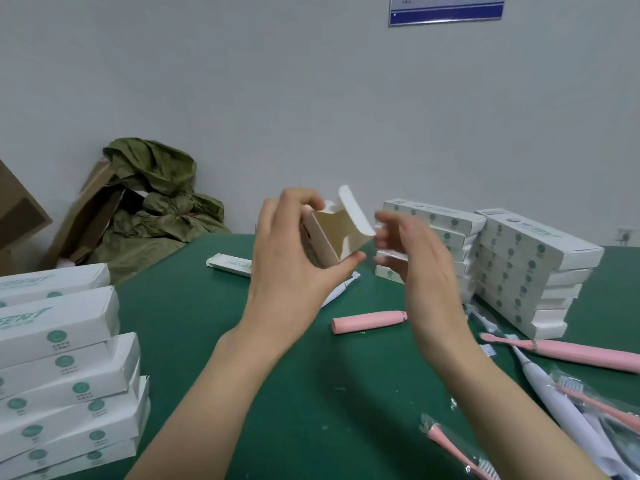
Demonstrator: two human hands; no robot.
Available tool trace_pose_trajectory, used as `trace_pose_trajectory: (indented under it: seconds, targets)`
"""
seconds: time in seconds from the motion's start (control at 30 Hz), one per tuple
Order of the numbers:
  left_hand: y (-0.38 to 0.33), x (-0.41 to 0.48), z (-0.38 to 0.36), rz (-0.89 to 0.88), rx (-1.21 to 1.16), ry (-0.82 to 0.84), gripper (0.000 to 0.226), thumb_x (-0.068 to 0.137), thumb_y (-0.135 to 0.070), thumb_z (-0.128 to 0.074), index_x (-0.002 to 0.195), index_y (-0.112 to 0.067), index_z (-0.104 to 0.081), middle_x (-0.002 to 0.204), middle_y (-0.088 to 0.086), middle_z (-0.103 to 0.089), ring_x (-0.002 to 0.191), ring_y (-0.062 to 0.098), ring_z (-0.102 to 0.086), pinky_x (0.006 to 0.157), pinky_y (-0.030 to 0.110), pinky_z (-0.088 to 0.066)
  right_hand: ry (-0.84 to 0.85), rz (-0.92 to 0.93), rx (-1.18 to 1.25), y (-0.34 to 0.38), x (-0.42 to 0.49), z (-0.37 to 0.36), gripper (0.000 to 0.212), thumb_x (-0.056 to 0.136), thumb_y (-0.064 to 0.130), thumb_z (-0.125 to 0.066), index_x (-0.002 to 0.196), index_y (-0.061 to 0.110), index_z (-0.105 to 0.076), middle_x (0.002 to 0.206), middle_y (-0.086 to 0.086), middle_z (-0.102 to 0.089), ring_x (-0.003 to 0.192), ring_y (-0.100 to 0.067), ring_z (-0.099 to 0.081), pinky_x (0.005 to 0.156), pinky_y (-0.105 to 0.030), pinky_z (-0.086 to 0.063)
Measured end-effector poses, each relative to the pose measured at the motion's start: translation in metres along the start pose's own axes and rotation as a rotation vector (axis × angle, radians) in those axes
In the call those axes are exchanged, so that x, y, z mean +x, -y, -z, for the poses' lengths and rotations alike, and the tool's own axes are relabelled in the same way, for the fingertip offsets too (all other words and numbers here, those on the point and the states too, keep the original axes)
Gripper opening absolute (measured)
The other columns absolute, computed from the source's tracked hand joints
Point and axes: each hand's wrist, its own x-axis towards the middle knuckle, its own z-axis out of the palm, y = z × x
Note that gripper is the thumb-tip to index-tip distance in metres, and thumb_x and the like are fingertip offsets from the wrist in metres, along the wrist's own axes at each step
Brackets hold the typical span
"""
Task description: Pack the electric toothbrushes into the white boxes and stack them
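– Green table [194,327] under you, then. What's on it?
– A left stack [62,358] and a right stack [519,268] of white boxes, plus a pink toothbrush [367,321] lying near my right wrist.
– And your hands?
– My left hand [294,258] grips a box [329,237] above the table, its end flap open. My right hand [415,261] is open, fingers blurred, just beside that flap.

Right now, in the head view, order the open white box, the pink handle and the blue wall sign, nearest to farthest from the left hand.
From the left hand:
1. open white box, held in its grip.
2. pink handle, on the mat, lower right.
3. blue wall sign, high on the far wall.
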Motion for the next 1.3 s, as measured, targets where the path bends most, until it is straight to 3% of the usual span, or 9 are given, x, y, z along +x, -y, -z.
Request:
trace_pose_trajectory:
  seconds: [0.17, 0.37, 0.57, 0.63, 0.73, 0.83, 1.07, 1.17, 1.3]
  targets:
    - [-0.005, -0.006, -0.010, 0.084, -0.036, 0.141, 0.040, 0.057, -0.036, -0.074, 0.088, -0.031, -0.049, 0.093, -0.010, -0.051, 0.083, -0.003, -0.049, 0.068, 0.006, -0.038, 0.169, 0.047, -0.021, -0.001, -0.010, -0.005, 0.033, 0.100, 0.024, -0.042, 0.129, 0.034, -0.052, 0.101, 0.026, -0.060, 0.081, 0.017, -0.056, 0.061, -0.005, -0.048]
    - [0.002, -0.004, -0.010, 0.090, 0.007, 0.144, 0.041, 0.055, -0.039, -0.075, 0.082, -0.027, -0.047, 0.083, -0.009, -0.052, 0.079, 0.002, -0.048, 0.063, 0.008, -0.036, 0.178, 0.063, -0.092, -0.007, -0.015, -0.010, 0.042, 0.095, 0.005, -0.043, 0.129, 0.028, -0.056, 0.124, 0.021, -0.059, 0.113, 0.013, -0.050, 0.090, -0.004, -0.038]
    - [0.013, -0.009, -0.018, 0.323, 0.023, 0.331, 0.057, 0.052, -0.038, -0.079, 0.096, -0.029, -0.045, 0.089, -0.016, -0.055, 0.078, -0.004, -0.053, 0.060, 0.005, -0.038, 0.116, 0.045, -0.107, -0.013, -0.012, -0.007, 0.044, 0.096, 0.004, -0.040, 0.128, 0.029, -0.057, 0.083, 0.022, -0.064, 0.065, -0.023, -0.058, 0.053, -0.015, -0.053]
    - [0.018, -0.008, -0.016, 0.259, 0.083, 0.387, 0.042, 0.055, -0.028, -0.082, 0.085, -0.024, -0.052, 0.076, -0.011, -0.058, 0.066, 0.002, -0.051, 0.054, 0.012, -0.037, 0.130, 0.081, -0.185, -0.017, -0.014, -0.006, 0.045, 0.096, 0.003, -0.040, 0.129, 0.030, -0.055, 0.065, 0.024, -0.055, 0.047, -0.010, -0.050, 0.050, -0.020, -0.053]
    - [0.018, -0.008, -0.016, 0.206, 0.088, 0.347, 0.029, 0.058, -0.022, -0.081, 0.071, -0.021, -0.055, 0.063, -0.009, -0.057, 0.058, 0.002, -0.045, 0.052, 0.013, -0.035, 0.163, 0.163, -0.329, -0.018, -0.014, -0.006, 0.044, 0.097, 0.000, -0.040, 0.136, 0.019, -0.048, 0.091, 0.022, -0.058, 0.077, 0.010, -0.052, 0.074, -0.003, -0.040]
    - [0.015, -0.009, -0.016, 0.192, 0.068, 0.311, 0.024, 0.060, -0.025, -0.075, 0.064, -0.024, -0.052, 0.056, -0.012, -0.054, 0.056, -0.001, -0.047, 0.051, 0.011, -0.034, 0.225, 0.170, -0.379, -0.020, -0.014, -0.008, 0.041, 0.101, 0.014, -0.036, 0.142, 0.015, -0.038, 0.139, -0.001, -0.050, 0.121, -0.005, -0.046, 0.102, -0.010, -0.027]
    - [0.015, -0.008, -0.013, 0.165, 0.114, 0.279, 0.011, 0.066, -0.012, -0.064, 0.068, -0.018, -0.055, 0.053, -0.010, -0.052, 0.056, -0.002, -0.046, 0.051, 0.009, -0.034, 0.302, 0.366, -0.624, -0.027, -0.019, -0.015, 0.049, 0.096, 0.020, -0.028, 0.143, 0.007, -0.033, 0.150, 0.002, -0.027, 0.139, -0.002, -0.014, 0.113, -0.009, -0.005]
    - [0.013, -0.005, -0.007, 0.181, 0.100, 0.277, 0.019, 0.061, -0.026, -0.073, 0.073, -0.022, -0.059, 0.058, -0.013, -0.056, 0.058, -0.002, -0.049, 0.053, 0.010, -0.036, 0.378, 0.201, -0.399, -0.020, -0.013, -0.011, 0.051, 0.094, 0.031, -0.030, 0.143, 0.016, -0.038, 0.146, 0.013, -0.031, 0.136, 0.007, -0.022, 0.112, -0.009, -0.014]
    - [0.006, 0.010, 0.014, 0.251, -0.272, 0.133, 0.042, 0.057, -0.030, -0.084, 0.092, -0.023, -0.062, 0.087, -0.010, -0.071, 0.084, 0.009, -0.066, 0.074, 0.025, -0.054, 0.039, -0.151, -0.106, -0.008, 0.017, 0.017, 0.018, 0.098, 0.025, -0.043, 0.110, 0.027, -0.056, 0.119, 0.007, -0.063, 0.113, -0.007, -0.057, 0.100, -0.030, -0.044]
